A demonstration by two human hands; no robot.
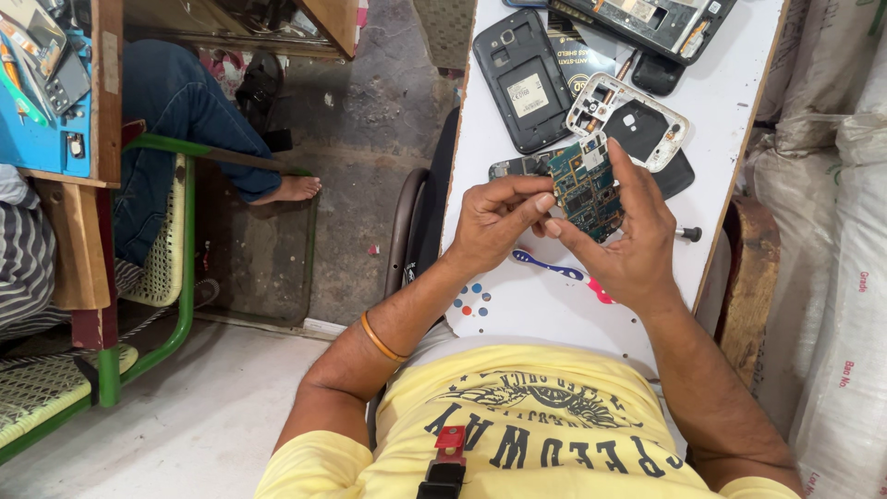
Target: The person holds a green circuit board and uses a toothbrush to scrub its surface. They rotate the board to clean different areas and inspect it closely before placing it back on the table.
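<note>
White worktable [739, 83] w/ black phone back housing [524, 79], white mid-frame [591, 109] beside it, another opened phone chassis [656, 20] at top edge. Small screwdriver [688, 234] near table's right edge. Green-framed chair [171, 268] at left, someone's jeans leg & bare foot [291, 189] on concrete floor. White sacks [845, 277] stacked at right.

The person wears a yellow T-shirt [527, 434] with short sleeves and dark block lettering curving under a dark emblem across the chest. Below the lettering, at the shirt's middle, sits a small red clip [450, 437] on a black strap [442, 479]. Left of the shirt, a thin orange bangle [381, 339] circles the left forearm. Both forearms are bare; fingernails are short.
</note>
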